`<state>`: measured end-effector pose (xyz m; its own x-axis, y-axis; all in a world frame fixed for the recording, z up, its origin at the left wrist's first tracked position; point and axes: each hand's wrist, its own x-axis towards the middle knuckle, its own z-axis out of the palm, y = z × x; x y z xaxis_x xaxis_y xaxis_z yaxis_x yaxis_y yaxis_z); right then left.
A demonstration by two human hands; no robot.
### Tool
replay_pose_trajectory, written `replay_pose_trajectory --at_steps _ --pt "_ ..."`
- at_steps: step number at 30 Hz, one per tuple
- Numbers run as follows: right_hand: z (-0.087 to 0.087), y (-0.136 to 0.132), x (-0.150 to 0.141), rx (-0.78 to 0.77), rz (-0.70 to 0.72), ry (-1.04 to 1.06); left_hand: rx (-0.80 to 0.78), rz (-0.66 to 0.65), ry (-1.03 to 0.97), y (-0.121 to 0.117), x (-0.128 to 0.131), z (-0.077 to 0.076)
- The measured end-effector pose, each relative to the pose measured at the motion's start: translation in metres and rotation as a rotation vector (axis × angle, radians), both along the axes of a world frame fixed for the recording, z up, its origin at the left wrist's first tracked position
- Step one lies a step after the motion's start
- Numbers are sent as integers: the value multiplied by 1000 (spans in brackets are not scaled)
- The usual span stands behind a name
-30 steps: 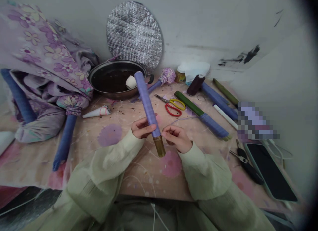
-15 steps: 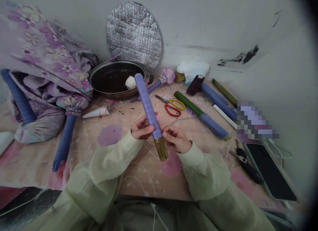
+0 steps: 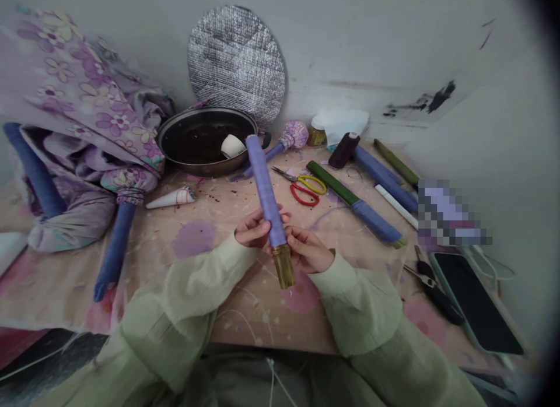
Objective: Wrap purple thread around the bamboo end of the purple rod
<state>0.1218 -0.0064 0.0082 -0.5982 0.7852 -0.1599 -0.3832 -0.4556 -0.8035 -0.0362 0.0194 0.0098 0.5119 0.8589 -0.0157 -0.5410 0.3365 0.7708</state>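
I hold a long stick wound with purple thread [image 3: 265,188] upright and tilted a little to the left, its bare brownish-gold end [image 3: 283,266] pointing down toward me. My left hand [image 3: 252,230] grips the stick from the left, fingers wrapped round it just above the bare end. On the other side my right hand [image 3: 307,249] is closed against the lower edge of the purple winding. Both sleeves are pale green.
A dark metal pan [image 3: 205,140] with a white cup stands at the back, a silver round pad behind it. Yellow-and-red scissors [image 3: 305,187], a green-and-blue stick [image 3: 354,203], more wrapped sticks, dark pliers [image 3: 433,287] and a phone [image 3: 475,302] lie right. Floral cloth [image 3: 79,127] is heaped left.
The stick has shifted slightly right and stands more upright. My right hand has moved in from beside the stick until it closes against it.
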Motion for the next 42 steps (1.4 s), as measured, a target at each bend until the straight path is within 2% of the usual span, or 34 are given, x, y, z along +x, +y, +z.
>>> replay_pose_trajectory --at_steps 2,4,7,10,12,14,19,26,33,37,42 --pt "1 0 0 32 -77 -48 -10 -14 26 -1 1 0" --pt "-1 0 0 113 -174 -136 -26 30 71 -2 4 -2" --pt "-4 -1 -1 358 -296 -381 -18 225 200 0 10 -7" --pt "-6 -3 -2 636 -368 -688 19 422 411 3 14 -12" --pt "-7 -4 -2 747 -380 -807 37 491 458 5 15 -14" --pt "-6 -4 -2 780 -371 -826 47 525 435 6 14 -13" --pt "-6 -1 3 735 -305 -725 55 509 420 5 11 -3" --pt "-6 0 3 710 -303 -780 -16 468 406 4 9 7" --pt "0 -2 1 488 -267 -600 -157 385 361 3 7 18" --pt "5 -3 0 364 -235 -510 -165 360 299 3 6 20" --pt "8 -3 -1 334 -251 -472 -181 300 226 3 5 19"
